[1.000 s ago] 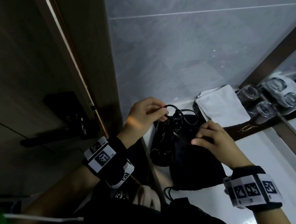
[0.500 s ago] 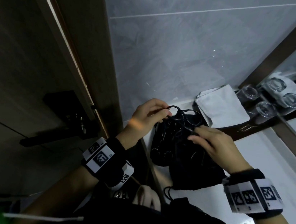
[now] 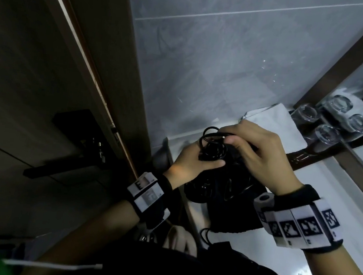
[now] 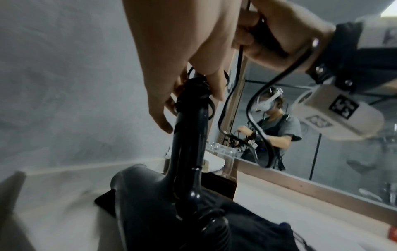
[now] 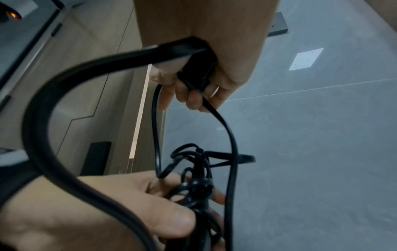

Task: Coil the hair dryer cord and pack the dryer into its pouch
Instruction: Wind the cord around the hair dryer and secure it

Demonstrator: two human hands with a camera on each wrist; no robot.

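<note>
now the right hand (image 3: 263, 155) has crossed over, its grip and the left hand (image 3: 192, 162) grip closed around the cord (image 3: 211, 150).

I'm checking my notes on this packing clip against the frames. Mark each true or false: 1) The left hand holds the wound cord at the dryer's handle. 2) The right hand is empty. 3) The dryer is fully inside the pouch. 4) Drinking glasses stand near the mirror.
1) True: the left hand grips the coiled cord at the hair dryer handle.
2) False: the right hand holds the cord's plug end.
3) False: the dryer lies on top of the black pouch.
4) True: glasses stand by the mirror.
</note>
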